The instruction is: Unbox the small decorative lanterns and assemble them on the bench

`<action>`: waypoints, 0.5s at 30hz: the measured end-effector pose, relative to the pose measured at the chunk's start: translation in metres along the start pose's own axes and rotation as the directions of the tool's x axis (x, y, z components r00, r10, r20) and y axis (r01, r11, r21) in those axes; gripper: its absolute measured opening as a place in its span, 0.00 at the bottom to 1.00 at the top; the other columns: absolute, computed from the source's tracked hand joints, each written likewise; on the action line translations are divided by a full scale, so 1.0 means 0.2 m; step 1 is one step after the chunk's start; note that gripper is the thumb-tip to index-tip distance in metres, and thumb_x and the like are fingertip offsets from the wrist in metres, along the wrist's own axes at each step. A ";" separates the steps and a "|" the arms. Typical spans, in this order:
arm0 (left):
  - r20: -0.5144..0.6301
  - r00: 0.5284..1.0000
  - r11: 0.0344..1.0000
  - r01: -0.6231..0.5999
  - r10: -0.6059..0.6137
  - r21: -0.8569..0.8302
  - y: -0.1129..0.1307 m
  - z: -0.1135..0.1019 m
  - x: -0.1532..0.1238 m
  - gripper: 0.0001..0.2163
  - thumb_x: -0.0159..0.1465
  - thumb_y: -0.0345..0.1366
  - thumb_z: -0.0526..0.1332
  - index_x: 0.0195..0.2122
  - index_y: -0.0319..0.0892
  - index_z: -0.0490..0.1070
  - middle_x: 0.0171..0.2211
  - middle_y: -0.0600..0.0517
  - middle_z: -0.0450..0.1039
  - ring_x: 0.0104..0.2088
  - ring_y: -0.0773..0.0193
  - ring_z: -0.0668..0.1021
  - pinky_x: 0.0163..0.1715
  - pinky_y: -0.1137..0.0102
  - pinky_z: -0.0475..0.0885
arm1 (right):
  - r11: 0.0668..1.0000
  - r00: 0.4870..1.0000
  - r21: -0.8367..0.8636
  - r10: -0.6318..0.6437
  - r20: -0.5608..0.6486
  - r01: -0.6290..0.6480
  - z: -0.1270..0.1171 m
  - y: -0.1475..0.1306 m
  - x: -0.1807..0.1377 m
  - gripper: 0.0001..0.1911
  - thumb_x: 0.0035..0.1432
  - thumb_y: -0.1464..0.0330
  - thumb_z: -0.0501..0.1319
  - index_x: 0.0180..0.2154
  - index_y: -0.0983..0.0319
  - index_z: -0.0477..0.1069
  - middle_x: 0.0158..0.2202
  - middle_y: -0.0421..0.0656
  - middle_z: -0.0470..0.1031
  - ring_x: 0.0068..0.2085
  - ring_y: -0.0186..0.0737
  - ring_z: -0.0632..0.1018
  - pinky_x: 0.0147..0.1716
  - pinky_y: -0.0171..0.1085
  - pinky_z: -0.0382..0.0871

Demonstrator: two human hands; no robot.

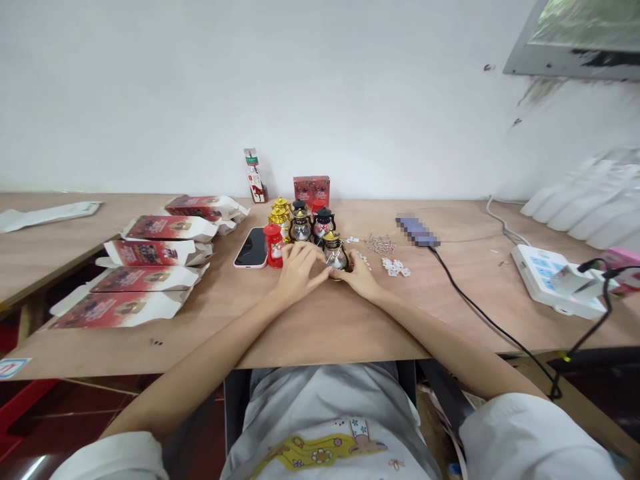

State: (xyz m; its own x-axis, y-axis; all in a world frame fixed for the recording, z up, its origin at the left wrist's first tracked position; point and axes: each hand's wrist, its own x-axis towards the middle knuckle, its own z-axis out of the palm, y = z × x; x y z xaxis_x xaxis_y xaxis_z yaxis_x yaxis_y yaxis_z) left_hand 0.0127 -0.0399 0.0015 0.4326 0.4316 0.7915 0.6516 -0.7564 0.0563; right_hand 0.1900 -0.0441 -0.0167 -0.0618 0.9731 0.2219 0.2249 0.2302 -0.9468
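Note:
A small black-and-gold lantern with a clear body stands between my two hands near the middle of the table. My right hand curls around its right side, thumb and fingers against the lower part. My left hand bends in from the other side, its thumb at the base and its fingertips by the wire handle. Right behind are more small lanterns: a red one, a bronze-coloured one, a black one and gold ones. The fingers partly hide the held lantern's lower part.
Flattened red gift boxes lie overlapping at left. A pink-edged phone lies beside the lanterns. To the right are wire pieces, white tags, a cabled blurred device and a power strip. Red boxes stand behind.

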 end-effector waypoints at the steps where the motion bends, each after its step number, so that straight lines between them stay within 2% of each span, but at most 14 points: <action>1: -0.003 1.000 1.000 0.001 -0.001 -0.025 0.00 0.00 0.00 0.06 0.63 0.40 0.59 0.34 0.43 0.68 0.35 0.51 0.76 0.42 0.59 0.73 0.44 0.61 0.58 | 1.000 1.000 0.015 -0.006 0.000 0.006 0.00 0.01 0.00 0.24 0.42 0.54 0.68 0.32 0.59 0.59 0.30 0.37 0.69 0.32 0.36 0.69 0.32 0.36 0.61; 6: -0.111 0.994 0.994 0.010 -0.021 -0.107 -0.02 0.00 0.01 0.07 0.65 0.38 0.57 0.32 0.43 0.67 0.32 0.52 0.75 0.39 0.62 0.75 0.42 0.63 0.59 | 0.995 1.000 0.103 -0.008 0.005 0.007 0.01 0.03 0.01 0.26 0.38 0.55 0.70 0.34 0.59 0.61 0.32 0.37 0.69 0.33 0.36 0.69 0.33 0.36 0.62; 9: -0.185 0.979 0.980 0.049 -0.085 -0.193 -0.02 -0.03 0.02 0.08 0.65 0.39 0.57 0.31 0.43 0.67 0.31 0.52 0.74 0.36 0.63 0.74 0.40 0.65 0.62 | 0.988 1.000 0.154 -0.019 0.009 0.018 0.01 0.02 0.01 0.26 0.37 0.56 0.70 0.35 0.59 0.62 0.33 0.38 0.70 0.34 0.36 0.70 0.33 0.36 0.63; 12: -0.228 0.939 0.918 0.166 -0.259 -0.360 -0.03 -0.06 0.04 0.09 0.64 0.41 0.57 0.30 0.43 0.66 0.27 0.53 0.71 0.30 0.67 0.72 0.33 0.70 0.64 | 0.982 0.998 0.181 -0.053 0.020 0.048 0.01 -0.01 0.00 0.23 0.38 0.56 0.69 0.34 0.58 0.64 0.32 0.37 0.70 0.34 0.37 0.70 0.34 0.36 0.64; 15: -0.163 0.863 0.765 0.319 -0.478 -0.559 -0.06 -0.09 0.08 0.10 0.62 0.43 0.59 0.30 0.43 0.63 0.22 0.57 0.66 0.23 0.71 0.69 0.26 0.74 0.62 | 0.979 0.998 0.194 -0.063 0.026 0.057 -0.01 -0.02 -0.01 0.20 0.42 0.55 0.68 0.34 0.58 0.66 0.31 0.37 0.70 0.34 0.36 0.70 0.34 0.35 0.64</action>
State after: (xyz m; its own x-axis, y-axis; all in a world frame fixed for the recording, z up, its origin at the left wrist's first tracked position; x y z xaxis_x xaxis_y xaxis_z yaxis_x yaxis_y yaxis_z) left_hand 0.0005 -0.0339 0.0243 -0.0397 0.6543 0.7552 0.2884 -0.7161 0.6356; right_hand 0.1904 -0.0465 -0.0129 -0.1012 0.9561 0.2750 0.0277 0.2790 -0.9599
